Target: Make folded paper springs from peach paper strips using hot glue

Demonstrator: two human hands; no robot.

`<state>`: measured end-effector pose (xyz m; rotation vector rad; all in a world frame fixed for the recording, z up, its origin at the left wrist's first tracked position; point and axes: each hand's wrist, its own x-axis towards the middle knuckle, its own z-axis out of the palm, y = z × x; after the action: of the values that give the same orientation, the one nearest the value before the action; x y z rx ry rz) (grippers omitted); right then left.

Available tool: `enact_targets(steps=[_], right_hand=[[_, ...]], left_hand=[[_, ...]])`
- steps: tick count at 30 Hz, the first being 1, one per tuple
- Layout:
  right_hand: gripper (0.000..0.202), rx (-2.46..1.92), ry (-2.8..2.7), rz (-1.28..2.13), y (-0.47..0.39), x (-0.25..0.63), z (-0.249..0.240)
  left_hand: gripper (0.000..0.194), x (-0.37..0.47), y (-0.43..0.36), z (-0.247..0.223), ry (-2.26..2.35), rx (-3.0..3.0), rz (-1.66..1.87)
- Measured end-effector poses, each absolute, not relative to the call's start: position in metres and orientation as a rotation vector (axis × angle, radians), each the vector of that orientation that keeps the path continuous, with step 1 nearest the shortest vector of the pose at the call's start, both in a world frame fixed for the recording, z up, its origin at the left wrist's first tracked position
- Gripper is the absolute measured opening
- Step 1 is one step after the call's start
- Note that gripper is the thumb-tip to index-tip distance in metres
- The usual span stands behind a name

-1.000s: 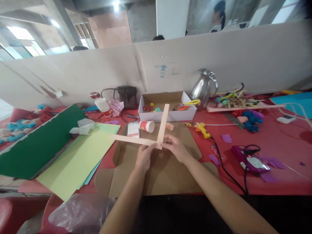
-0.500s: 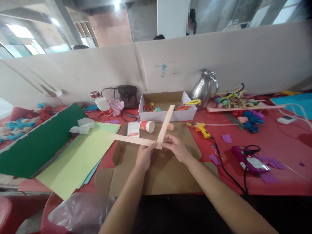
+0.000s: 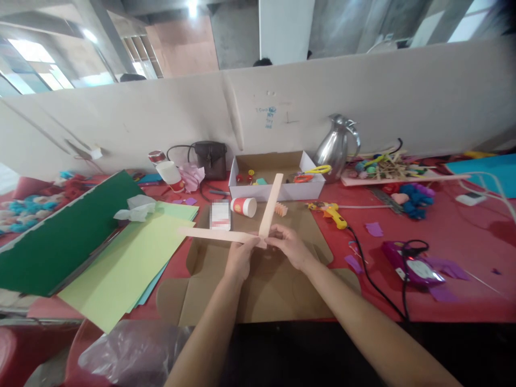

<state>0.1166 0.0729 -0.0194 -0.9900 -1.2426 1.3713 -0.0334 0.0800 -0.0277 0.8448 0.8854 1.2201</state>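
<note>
Two pale peach paper strips (image 3: 272,207) meet at a corner between my hands, one pointing up and away, the other pointing left. My left hand (image 3: 241,257) pinches the corner from the left. From the right, my right hand (image 3: 291,246) holds the same corner with thumb and fingers. Both hands are above a flattened brown cardboard box (image 3: 258,295). A folded peach paper piece (image 3: 281,209) lies on the cardboard just beyond the right hand. Beside it, a red and white paper cup (image 3: 244,207) rests on its side.
A yellow glue gun (image 3: 334,214) with a black cord lies right of the cardboard. Behind stand a white box (image 3: 278,189) with scissors and a metal jug (image 3: 334,142). Yellow-green sheets (image 3: 133,263) are at left, a purple device (image 3: 411,264) at right.
The upright strip has swung slightly left, and the left-pointing strip has shifted a little lower. Both hands keep their hold on the corner.
</note>
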Motion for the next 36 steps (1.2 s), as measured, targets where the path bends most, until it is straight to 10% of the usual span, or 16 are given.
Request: enact_targets(steps=[36], right_hand=[[0.013,-0.985,-1.163,1.332,0.073,0.112,-0.026]], left_hand=[[0.015,-0.038,0.083,-0.021,0.855,0.834,1.162]])
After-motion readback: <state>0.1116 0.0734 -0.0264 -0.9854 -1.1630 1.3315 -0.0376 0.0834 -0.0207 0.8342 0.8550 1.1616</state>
